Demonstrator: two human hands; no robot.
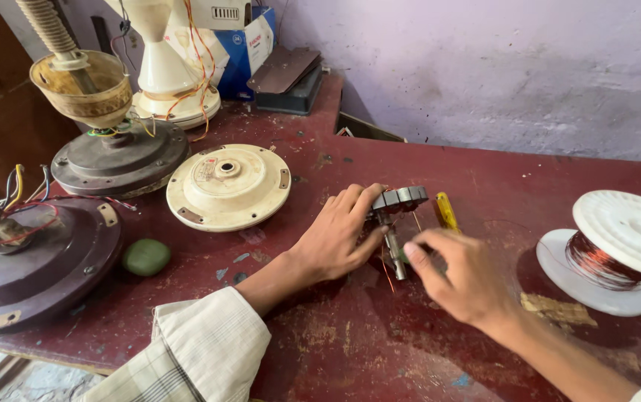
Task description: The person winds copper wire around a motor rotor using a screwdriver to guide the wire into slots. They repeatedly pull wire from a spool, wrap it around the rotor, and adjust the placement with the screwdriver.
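A grey toothed fan stator point(399, 199) with a metal shaft point(394, 253) lies on the dark red table point(350, 335). My left hand point(339, 231) grips its left side, thumb under the stator. Blurred, my right hand point(458, 275) touches the lower end of the shaft with its fingertips; thin copper wire strands run beside the shaft. Whether this hand pinches the wire or the shaft I cannot tell. A yellow-handled tool point(447, 212) lies just right of the stator, partly behind my right hand.
A white spool of copper wire point(611, 253) stands at the right. A cream fan cover point(228, 186) lies left of my hands, with a green oval lump point(146, 257), dark fan motor housings point(37, 260) with loose wires, and boxes by the wall point(484, 67).
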